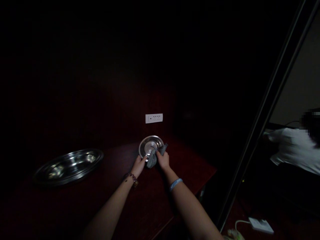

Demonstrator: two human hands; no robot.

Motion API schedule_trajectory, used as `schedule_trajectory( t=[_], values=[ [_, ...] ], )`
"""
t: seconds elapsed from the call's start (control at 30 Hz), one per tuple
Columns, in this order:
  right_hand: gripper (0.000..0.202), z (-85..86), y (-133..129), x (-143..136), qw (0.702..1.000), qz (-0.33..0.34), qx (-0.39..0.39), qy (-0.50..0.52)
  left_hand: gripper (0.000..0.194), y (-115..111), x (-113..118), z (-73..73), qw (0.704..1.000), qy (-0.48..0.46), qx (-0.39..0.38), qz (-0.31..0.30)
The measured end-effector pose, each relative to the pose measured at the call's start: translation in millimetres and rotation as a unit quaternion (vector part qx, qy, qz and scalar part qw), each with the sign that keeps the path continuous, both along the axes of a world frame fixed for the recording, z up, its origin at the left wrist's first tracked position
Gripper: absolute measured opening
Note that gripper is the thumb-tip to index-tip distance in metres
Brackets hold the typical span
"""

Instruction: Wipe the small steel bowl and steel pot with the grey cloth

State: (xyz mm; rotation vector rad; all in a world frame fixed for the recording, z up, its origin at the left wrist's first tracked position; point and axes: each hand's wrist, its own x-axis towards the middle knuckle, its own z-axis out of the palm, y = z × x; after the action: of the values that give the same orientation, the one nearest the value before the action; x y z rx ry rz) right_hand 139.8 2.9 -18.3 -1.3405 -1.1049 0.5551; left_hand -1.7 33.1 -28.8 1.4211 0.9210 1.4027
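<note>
A small round steel plate is tilted up above the dark red tabletop, its shiny inside facing me. My left hand grips its near left rim, with the thumb on top. In my right hand is a bunched grey cloth, pressed against the right part of the plate's inside. The cloth hides part of the plate's lower right rim. Further left, a large oval steel tray rests on the tabletop, apart from both hands.
A white socket panel is on the dark wall behind the plate. The red tabletop ends at a corner on the right. Beyond a dark upright frame, a person in a white shirt bends over. A white power strip with a cable lies low on the right.
</note>
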Motion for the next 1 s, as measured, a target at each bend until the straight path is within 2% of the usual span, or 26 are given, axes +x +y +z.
schedule_trajectory(
  t=[0.5, 1.0],
  values=[
    [0.028, 2.8, -4, 0, 1.0, 0.002, -0.027, -0.012, 0.043, -3, 1, -0.3, 1.0, -0.028, -0.004, -0.003],
    [0.026, 11.1, -8, -3, 1.0, 0.0, -0.021, 0.009, 0.051, -6, -3, 8.0, 0.999, 0.032, -0.009, 0.016]
  ],
)
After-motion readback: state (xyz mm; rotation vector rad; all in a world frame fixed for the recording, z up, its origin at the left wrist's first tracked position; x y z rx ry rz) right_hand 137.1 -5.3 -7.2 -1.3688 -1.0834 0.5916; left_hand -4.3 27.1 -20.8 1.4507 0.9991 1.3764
